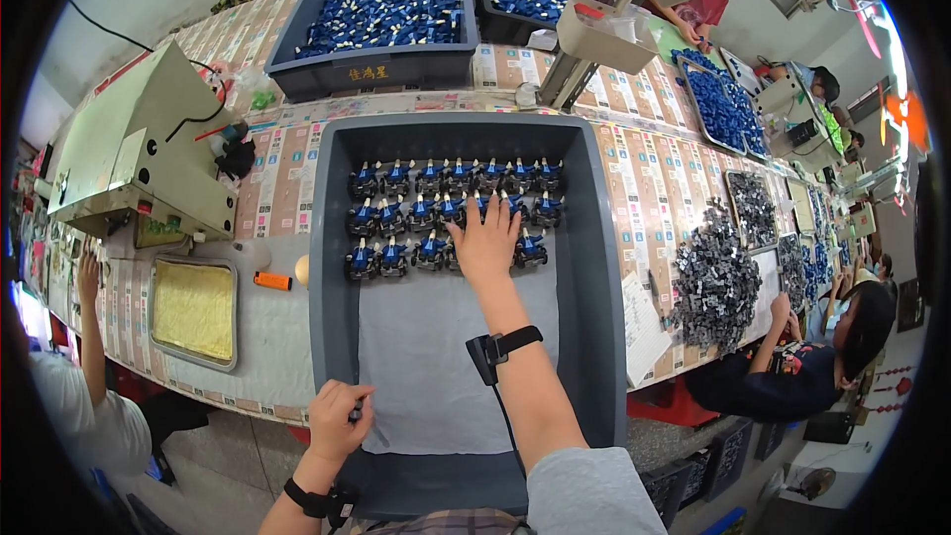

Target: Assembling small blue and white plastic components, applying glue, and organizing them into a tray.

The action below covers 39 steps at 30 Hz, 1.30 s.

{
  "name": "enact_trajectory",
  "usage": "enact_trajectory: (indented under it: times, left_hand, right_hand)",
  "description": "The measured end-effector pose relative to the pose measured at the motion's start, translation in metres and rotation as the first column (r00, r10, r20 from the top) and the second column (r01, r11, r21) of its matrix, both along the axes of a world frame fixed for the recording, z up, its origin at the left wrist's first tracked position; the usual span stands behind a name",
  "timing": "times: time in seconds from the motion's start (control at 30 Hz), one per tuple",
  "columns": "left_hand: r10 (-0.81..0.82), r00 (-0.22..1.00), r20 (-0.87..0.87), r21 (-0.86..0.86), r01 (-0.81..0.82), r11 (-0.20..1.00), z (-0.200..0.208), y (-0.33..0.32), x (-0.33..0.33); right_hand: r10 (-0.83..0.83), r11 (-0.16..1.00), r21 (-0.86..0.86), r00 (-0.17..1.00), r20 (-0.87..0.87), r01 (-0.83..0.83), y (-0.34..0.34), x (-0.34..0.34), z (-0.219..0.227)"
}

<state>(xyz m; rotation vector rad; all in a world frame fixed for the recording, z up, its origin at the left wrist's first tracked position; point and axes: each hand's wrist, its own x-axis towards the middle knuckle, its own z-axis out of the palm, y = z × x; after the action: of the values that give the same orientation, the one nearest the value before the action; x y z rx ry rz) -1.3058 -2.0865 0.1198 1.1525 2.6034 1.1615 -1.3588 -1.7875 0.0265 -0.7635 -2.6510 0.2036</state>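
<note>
I see the right hand (485,246), fingers spread wide, over blue toy cars (420,210) mid-frame; lower left, the left hand (337,420) grips a small dark object (357,411).

A head-worn fisheye looks down at both hands (485,246).

My small blue toy cars (420,211), black-wheeled and pale-tipped, stand in three rows at the far end of the grey bin (596,287); a small dark piece (357,410) sits partly hidden in my left hand (338,417).
</note>
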Motion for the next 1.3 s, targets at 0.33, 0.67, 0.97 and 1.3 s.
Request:
enact_trajectory:
  times: [0.33,0.67,0.97,1.3]
  left_hand:
    - [0.011,1.0,-0.026,0.009,-0.011,1.0,0.0,-0.001,0.0]
    - [0.006,1.0,-0.01,-0.024,-0.007,1.0,0.0,0.001,-0.002]
    - [0.032,0.999,-0.007,-0.03,-0.032,0.999,0.004,-0.001,-0.002]
    - [0.018,1.0,-0.024,-0.01,-0.019,1.0,0.001,-0.006,-0.003]
  right_hand:
    - [-0.145,0.987,0.083,0.987,0.064,0.14,0.09,0.011,0.009]
    - [-0.004,1.0,0.024,0.997,0.071,0.003,0.088,0.007,0.011]
    - [0.146,0.989,-0.034,0.978,0.148,-0.143,0.067,-0.012,0.005]
    - [0.395,0.919,-0.067,0.907,0.147,-0.39,0.009,-0.056,0.007]
